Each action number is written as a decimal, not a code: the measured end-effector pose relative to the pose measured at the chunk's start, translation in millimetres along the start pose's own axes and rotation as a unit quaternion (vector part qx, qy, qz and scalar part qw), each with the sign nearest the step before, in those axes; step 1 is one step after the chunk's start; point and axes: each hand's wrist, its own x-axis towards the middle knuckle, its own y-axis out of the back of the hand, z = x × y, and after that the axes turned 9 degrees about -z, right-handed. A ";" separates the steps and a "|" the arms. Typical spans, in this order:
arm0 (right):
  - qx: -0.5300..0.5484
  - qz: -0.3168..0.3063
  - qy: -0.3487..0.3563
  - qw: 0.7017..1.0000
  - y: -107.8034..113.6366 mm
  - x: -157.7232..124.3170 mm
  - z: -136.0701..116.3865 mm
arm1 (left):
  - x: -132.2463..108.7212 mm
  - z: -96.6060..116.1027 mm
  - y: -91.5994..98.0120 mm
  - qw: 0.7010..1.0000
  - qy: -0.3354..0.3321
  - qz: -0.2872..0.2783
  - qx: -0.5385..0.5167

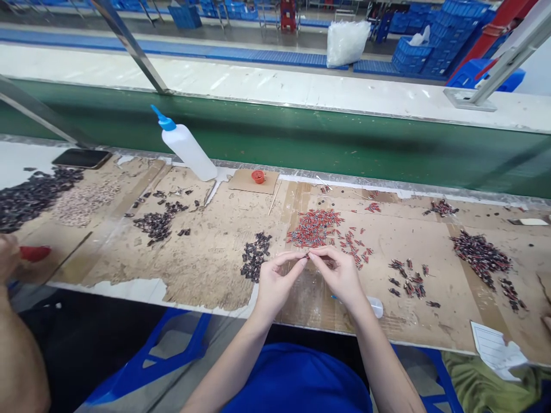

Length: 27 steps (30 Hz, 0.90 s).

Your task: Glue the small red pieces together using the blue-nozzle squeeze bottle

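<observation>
My left hand (275, 281) and my right hand (342, 278) meet over the cardboard-covered bench, thumbs and forefingers pinched together. Between their fingertips is a small dark part (307, 255), mostly hidden. Just beyond lies a pile of tiny red-and-silver pieces (312, 226), with loose ones scattered to its right. Small black pieces (255, 256) are heaped beside my left hand. To the right of my right hand lie several black-and-red pieces (413, 282). A small clear bottle (376, 307) with a blue tip lies partly behind my right wrist.
A white squeeze bottle (189, 150) stands at the back left, near a small red cup (257, 176). A bigger heap of dark-and-red pieces (480, 255) lies right. Another person's hand (7, 255) is at far left, near a phone (81, 158). A green barrier (275, 135) runs behind.
</observation>
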 end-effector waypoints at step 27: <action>-0.309 0.369 -0.087 0.872 86.8 -66.0 5.8 | -49.1 -20.0 -51.4 0.890 -0.146 -0.218 0.372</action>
